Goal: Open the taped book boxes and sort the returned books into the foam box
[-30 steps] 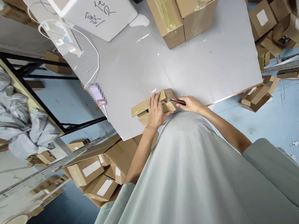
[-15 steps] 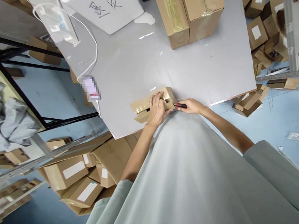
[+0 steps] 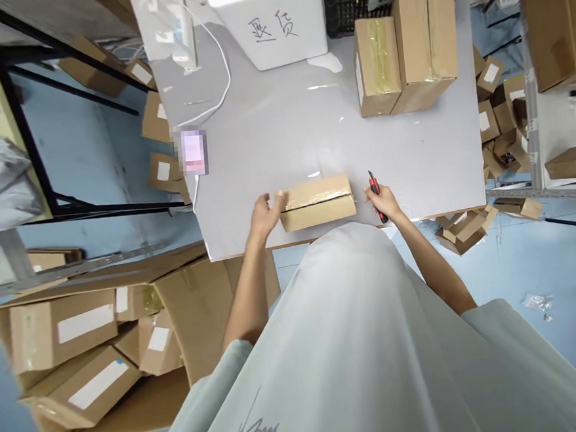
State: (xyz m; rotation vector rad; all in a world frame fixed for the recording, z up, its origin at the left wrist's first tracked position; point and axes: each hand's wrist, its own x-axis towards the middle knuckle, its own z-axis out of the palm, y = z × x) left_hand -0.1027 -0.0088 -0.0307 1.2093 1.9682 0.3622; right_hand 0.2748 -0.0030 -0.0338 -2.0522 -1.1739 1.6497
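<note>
A small taped cardboard box (image 3: 317, 202) lies lengthwise near the front edge of the white table (image 3: 282, 137). My left hand (image 3: 265, 213) cups the box's left end, fingers curled against it. To the right of the box, a little apart from it, my right hand (image 3: 384, 202) is closed round a red and black utility knife (image 3: 375, 190), whose tip points away from me.
Two taller cardboard boxes (image 3: 404, 46) stand at the table's back right, beside a white foam crate (image 3: 275, 26) with handwriting. A phone (image 3: 194, 151) on a white cable lies at the left edge. Piles of cartons (image 3: 95, 348) cover the blue floor on both sides.
The box now lies flat and shut, turned lengthwise. My left hand slid from its top to its left end. My right hand drew the knife away to the right.
</note>
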